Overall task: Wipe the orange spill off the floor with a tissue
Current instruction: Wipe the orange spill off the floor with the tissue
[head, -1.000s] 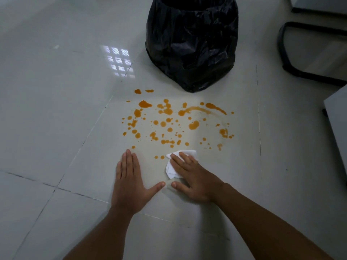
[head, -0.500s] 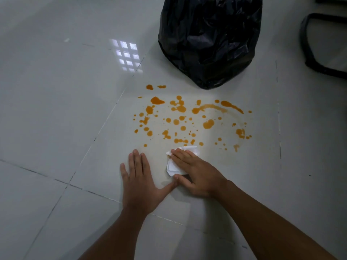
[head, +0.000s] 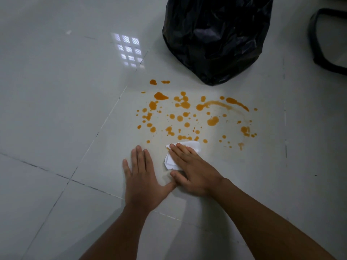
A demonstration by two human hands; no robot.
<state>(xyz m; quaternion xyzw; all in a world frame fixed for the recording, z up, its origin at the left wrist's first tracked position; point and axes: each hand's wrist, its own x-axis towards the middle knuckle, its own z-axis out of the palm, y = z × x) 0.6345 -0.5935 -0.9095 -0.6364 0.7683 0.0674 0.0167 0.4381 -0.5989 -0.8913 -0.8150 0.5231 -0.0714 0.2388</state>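
An orange spill (head: 189,117) of many drops and a curved smear lies scattered over a pale floor tile. A folded white tissue (head: 191,147) sits at the near edge of the drops. My right hand (head: 193,171) lies flat on the tissue and presses it to the floor, fingers pointing up-left. My left hand (head: 142,177) rests palm-down on the bare tile just left of it, fingers spread, its thumb touching my right thumb. Most of the tissue is hidden under my right hand.
A black bin bag (head: 217,34) stands just behind the spill. A black chair-leg frame (head: 319,59) curves in at the far right. Grey glossy tiles (head: 56,109) with dark grout lines stretch to the left and front.
My right hand has slid the tissue forward to the nearest row of drops; the two near drops seen earlier are gone. The view has shifted, and my left hand stays flat beside it.
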